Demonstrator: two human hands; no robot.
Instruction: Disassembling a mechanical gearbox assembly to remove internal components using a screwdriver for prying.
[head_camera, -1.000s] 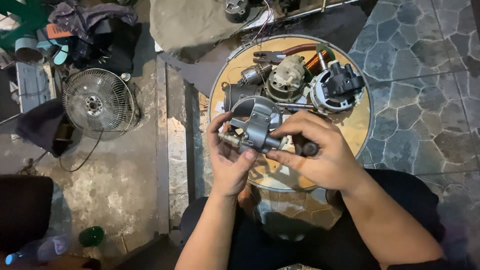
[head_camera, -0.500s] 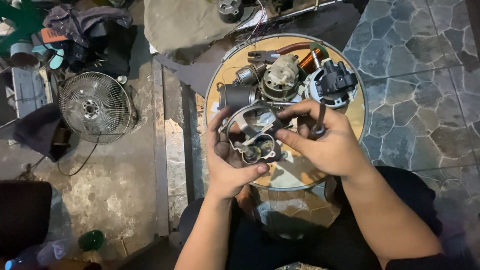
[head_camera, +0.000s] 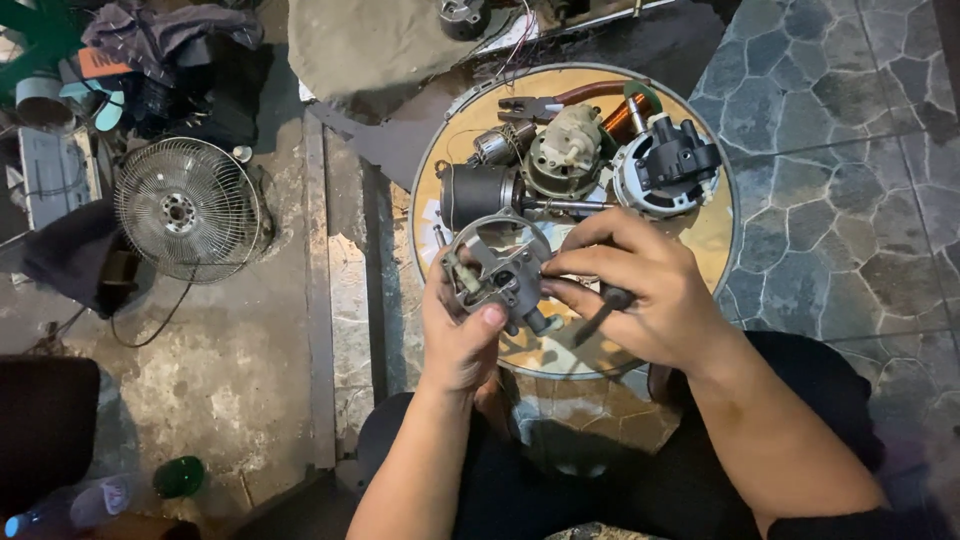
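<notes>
My left hand grips a grey metal carburetor body with a ring-shaped opening, held above the near edge of a round wooden tray. My right hand pinches the right side of the same part with its fingertips and also holds a dark-handled screwdriver that points down and to the left. Both hands sit close together over the tray's front half.
On the tray lie a dark cylindrical motor, a beige motor part, a black and white housing and red-handled pliers. A fan grille stands on the concrete at left; a green bottle lies near my knee.
The carburetor body has been turned in my hands so its ring opening faces up. My right hand shifted a little to the right and now shows the screwdriver pointing down.
</notes>
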